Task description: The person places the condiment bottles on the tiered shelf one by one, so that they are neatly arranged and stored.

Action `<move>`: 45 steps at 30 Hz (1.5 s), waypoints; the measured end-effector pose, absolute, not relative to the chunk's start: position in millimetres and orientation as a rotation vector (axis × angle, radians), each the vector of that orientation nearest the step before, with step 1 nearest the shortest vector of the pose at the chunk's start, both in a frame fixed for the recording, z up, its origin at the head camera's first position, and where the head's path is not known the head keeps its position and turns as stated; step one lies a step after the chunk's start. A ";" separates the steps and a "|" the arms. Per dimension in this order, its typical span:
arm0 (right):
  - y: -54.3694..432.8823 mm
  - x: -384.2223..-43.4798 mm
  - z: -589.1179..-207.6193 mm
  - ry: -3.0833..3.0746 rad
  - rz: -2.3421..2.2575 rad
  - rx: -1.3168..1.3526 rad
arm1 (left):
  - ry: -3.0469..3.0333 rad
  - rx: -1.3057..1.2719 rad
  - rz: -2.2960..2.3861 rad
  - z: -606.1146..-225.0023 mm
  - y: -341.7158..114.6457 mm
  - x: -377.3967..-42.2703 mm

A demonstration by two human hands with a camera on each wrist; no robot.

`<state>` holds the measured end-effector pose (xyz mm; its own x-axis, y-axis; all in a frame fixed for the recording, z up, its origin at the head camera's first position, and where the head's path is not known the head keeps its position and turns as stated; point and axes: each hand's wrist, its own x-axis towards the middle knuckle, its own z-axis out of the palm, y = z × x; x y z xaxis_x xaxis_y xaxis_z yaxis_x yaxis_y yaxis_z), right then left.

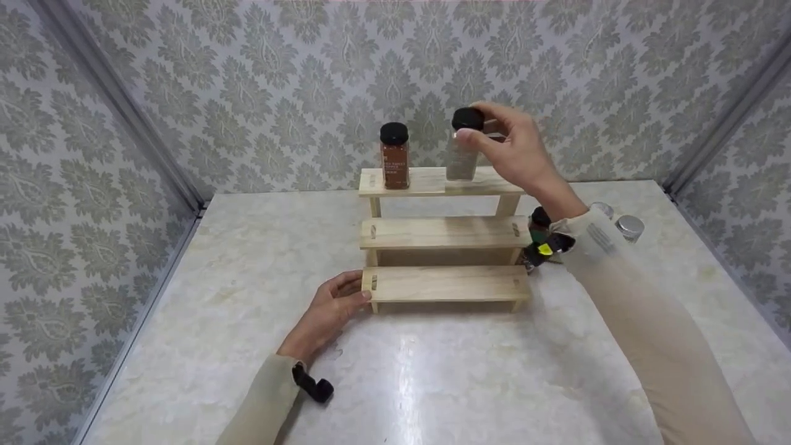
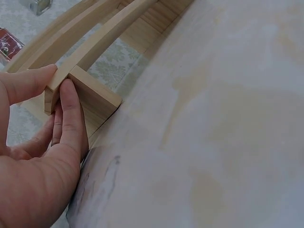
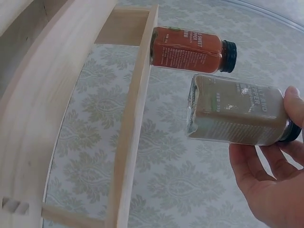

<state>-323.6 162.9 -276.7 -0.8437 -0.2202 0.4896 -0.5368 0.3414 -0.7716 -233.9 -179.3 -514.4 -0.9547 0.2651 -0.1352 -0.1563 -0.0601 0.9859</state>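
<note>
A three-step wooden shelf rack (image 1: 445, 232) stands on the table. My left hand (image 1: 334, 306) grips the left end of its lowest step, the thumb (image 2: 35, 81) on top and fingers beneath. My right hand (image 1: 513, 145) holds a spice jar (image 1: 461, 154) of grey-beige powder near its black cap, fingers on one side and thumb on the other. In the right wrist view, a gap shows between that jar's base and the top step (image 3: 130, 128). Left of it, a jar of red sweet pepper (image 1: 395, 161) stands upright on the top step.
Beside the rack's right end, a black-capped jar (image 1: 539, 222) is partly hidden behind my right wrist. Two silver-lidded containers (image 1: 629, 227) stand farther right, one partly covered by the sleeve. Patterned panels (image 1: 278, 93) enclose the table at the back and sides.
</note>
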 end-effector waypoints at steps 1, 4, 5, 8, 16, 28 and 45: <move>160.3 -325.8 -277.2 -2.321 1.503 0.666 | 1.930 0.113 2.096 -514.2 -179.1 -233.7; 152.0 -332.5 -279.0 -2.331 1.513 0.666 | 1.937 0.103 2.094 -514.3 -179.1 -233.2; 149.4 -334.5 -279.5 -2.333 1.520 0.667 | 1.938 0.102 2.095 -513.9 -179.1 -232.8; 141.9 -340.3 -281.6 -2.335 1.537 0.685 | 1.944 0.092 2.088 -513.4 -179.1 -232.1; 126.0 -351.9 -289.6 -2.390 1.539 0.643 | 1.929 0.101 2.103 -512.6 -178.9 -232.1; 116.7 -358.0 -299.7 -2.430 1.515 0.670 | 1.887 0.136 2.128 -515.4 -179.1 -232.9; 128.6 -350.0 -288.1 -2.476 1.584 0.621 | 1.917 0.099 2.112 -513.3 -180.3 -232.7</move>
<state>-350.0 128.6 -288.1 -0.9056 -0.2666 0.3299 -0.4113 0.3615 -0.8367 -232.7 -180.3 -513.3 -0.9565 0.2555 -0.1406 -0.1646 -0.0748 0.9835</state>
